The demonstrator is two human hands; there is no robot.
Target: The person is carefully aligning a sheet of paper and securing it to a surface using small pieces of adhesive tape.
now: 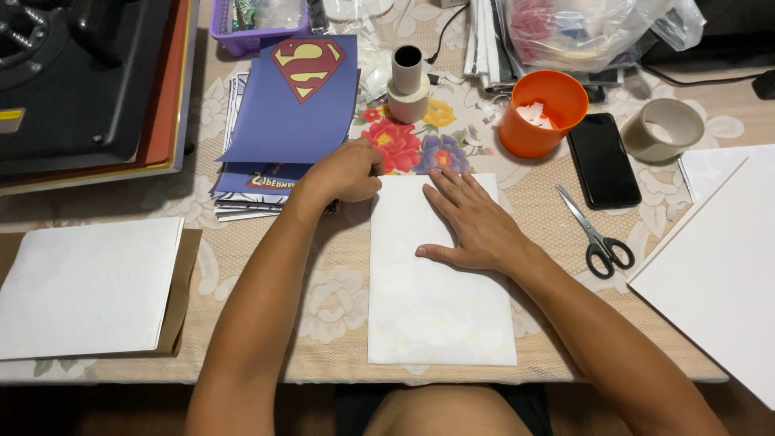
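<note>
Hands work over a white translucent sheet [436,282] that lies flat near the middle of the bench's front edge, on a floral beige cloth [339,299]. The right hand [472,222] rests palm down on the sheet's upper half, fingers spread flat and holding nothing. The left hand [347,171] is curled loosely at the sheet's top left corner, fingertips at its edge (whether it pinches the paper cannot be told). Just behind the left hand sits a stack of blue printed sheets [295,113] with a red and yellow emblem. An orange cup [541,113] stands toward the back edge, with a black phone [604,160] beside it and scissors [597,234] right of the sheet. A tape roll [408,85] stands upright behind the sheet, and white paper on brown card [85,287] lies at the front left corner.
</note>
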